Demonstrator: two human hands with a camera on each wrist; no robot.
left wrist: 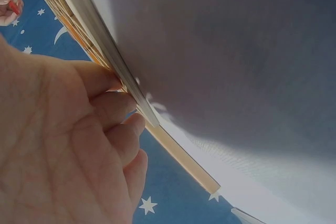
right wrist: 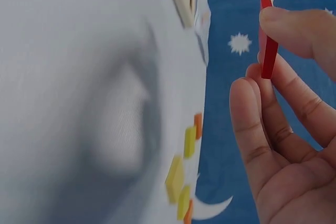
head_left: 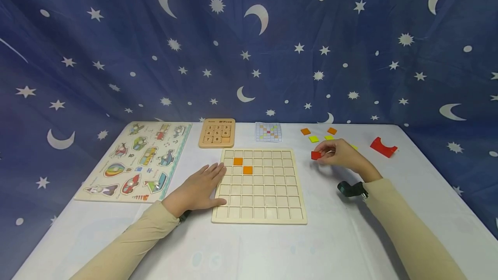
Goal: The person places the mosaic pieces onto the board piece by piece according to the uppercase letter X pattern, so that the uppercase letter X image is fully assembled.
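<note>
My right hand (head_left: 340, 155) pinches a small red square tile (head_left: 316, 155) between thumb and fingers, above the table to the right of the board. In the right wrist view the red tile (right wrist: 268, 40) is seen edge-on, clear of the tabletop. My left hand (head_left: 200, 187) rests with straight fingers along the left edge of a pale wooden grid board (head_left: 259, 218). Two orange tiles lie in the board's upper left: one orange tile (head_left: 238, 161) and, diagonally below it, another orange tile (head_left: 247, 170). In the left wrist view the fingertips (left wrist: 125, 103) are at the board's edge.
Loose orange tiles (head_left: 305, 132) and yellow tiles (head_left: 313, 139) lie beyond the right hand, near a red curved piece (head_left: 384, 147). A patterned card (head_left: 268, 132) and a number puzzle (head_left: 216, 133) lie behind the board. A vehicle picture puzzle (head_left: 134, 163) is at left.
</note>
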